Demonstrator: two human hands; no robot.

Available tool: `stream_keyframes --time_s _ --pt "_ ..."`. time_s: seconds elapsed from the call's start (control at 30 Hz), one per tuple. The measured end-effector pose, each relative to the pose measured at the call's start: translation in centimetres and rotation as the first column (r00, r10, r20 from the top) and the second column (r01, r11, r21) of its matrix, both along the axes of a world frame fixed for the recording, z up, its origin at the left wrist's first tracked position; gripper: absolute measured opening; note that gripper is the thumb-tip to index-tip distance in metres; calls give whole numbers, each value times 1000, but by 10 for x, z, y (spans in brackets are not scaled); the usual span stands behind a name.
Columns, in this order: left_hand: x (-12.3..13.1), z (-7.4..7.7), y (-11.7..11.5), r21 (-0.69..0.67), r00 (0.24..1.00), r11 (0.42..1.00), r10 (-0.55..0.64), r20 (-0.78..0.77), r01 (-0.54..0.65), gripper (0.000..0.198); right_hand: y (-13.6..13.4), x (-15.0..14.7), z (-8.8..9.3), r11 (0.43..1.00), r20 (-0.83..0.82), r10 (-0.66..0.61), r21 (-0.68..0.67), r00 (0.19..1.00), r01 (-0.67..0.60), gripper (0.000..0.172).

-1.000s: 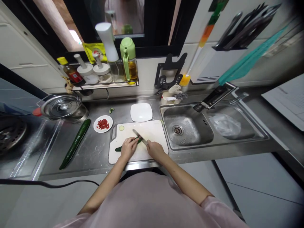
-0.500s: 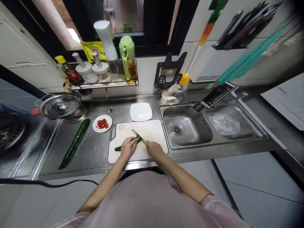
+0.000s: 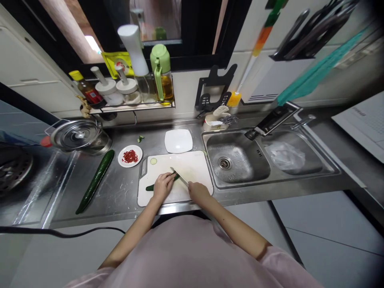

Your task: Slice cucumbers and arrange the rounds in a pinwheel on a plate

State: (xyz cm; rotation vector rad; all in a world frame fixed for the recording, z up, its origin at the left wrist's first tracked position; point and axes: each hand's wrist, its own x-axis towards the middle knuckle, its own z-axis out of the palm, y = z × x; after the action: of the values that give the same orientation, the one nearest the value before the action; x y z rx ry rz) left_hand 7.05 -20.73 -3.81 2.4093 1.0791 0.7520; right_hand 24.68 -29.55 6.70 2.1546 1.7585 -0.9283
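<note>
On the white cutting board (image 3: 192,160), my left hand (image 3: 163,186) is closed over a dark green cucumber piece (image 3: 149,188), whose two ends show on either side of the hand. My right hand (image 3: 199,193) grips a kitchen knife (image 3: 181,176) by its handle. The blade slants up and left across the cucumber's right end, close to my left fingertips. A pale round cucumber slice (image 3: 153,161) lies in the board's upper left corner. To the left, a whole cucumber (image 3: 95,182) rests on the steel counter.
A small plate of chopped red bits (image 3: 130,156) and a square white plate (image 3: 178,141) stand behind the board. A lidded steel pot (image 3: 81,138) is at the back left. Right of the board is a double sink (image 3: 237,160) with a black faucet (image 3: 267,124). Bottles line a wall rack (image 3: 132,106).
My right hand and the knife have shifted slightly right and down along the cucumber. My left hand keeps its place on the cucumber piece.
</note>
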Motion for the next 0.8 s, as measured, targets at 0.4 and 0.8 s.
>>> stream_keyframes --time_s 0.4,0.8 --pt "0 -1 2 -16 1000 1000 -14 -2 14 26 10 -3 -13 998 -10 15 65 1000 -14 30" --pt "0 2 3 -28 1000 1000 -11 -21 11 26 3 -1 -14 1000 -4 17 25 1000 -17 29"
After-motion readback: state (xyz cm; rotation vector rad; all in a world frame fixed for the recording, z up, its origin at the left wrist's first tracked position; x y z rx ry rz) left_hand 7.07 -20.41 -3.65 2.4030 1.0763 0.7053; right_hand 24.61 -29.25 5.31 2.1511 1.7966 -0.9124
